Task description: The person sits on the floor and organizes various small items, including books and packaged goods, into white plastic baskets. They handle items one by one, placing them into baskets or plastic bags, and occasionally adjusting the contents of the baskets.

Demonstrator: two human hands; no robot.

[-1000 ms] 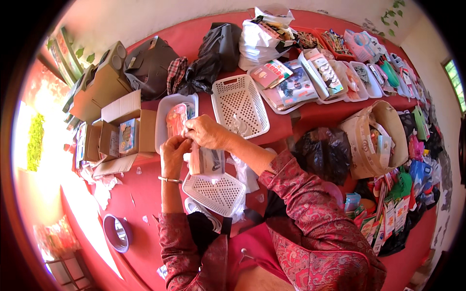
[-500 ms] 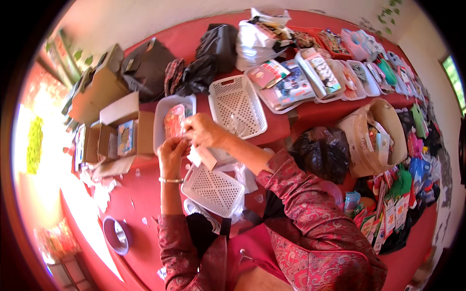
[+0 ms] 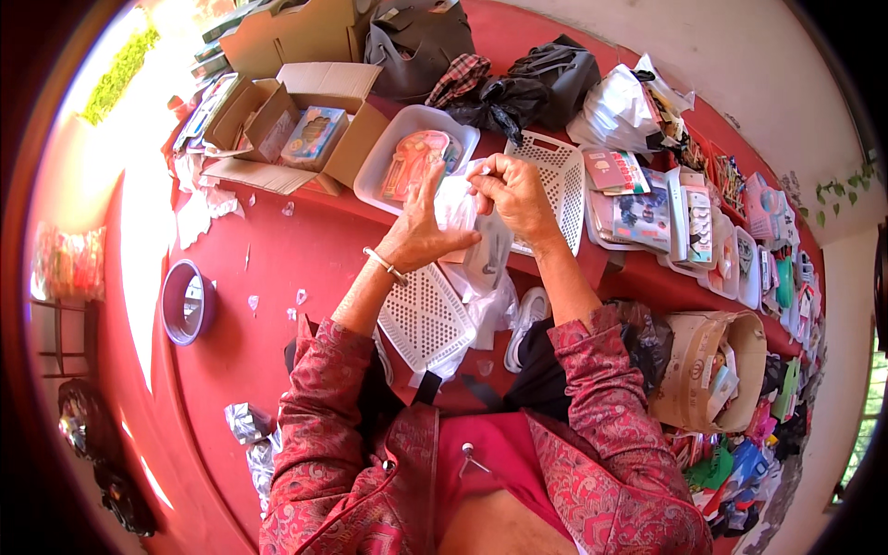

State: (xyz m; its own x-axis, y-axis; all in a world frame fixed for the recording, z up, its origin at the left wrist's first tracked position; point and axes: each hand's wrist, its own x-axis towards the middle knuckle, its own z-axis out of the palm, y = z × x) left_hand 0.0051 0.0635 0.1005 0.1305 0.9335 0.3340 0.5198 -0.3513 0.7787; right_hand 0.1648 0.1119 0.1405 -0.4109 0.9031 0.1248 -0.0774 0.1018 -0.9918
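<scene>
My left hand [image 3: 418,229], with a bangle at its wrist, is raised with fingers stretched up and thumb spread to the side. Close by, my right hand [image 3: 520,196] pinches the top of a clear plastic bag [image 3: 493,248] that hangs below it. Part of the thin, see-through plastic lies between the two hands; its contents cannot be made out. Beneath them is a white perforated basket [image 3: 421,314], tilted in front of my lap. Just beyond the left hand a pale plastic tub [image 3: 375,180] holds a pink-orange package [image 3: 412,165].
A cardboard box [image 3: 356,153] with a boxed item stands at the left. Another white perforated basket [image 3: 558,166] is behind my right hand. Farther right are packets, tubs and a round cardboard container [image 3: 684,375]. A purple bowl [image 3: 188,303] sits on the red floor among plastic scraps.
My view has turned, so the surroundings sit farther right. My left hand has gone from pinching beside the right hand to spread fingers. The hands are farther apart, the clear bag hanging from the right.
</scene>
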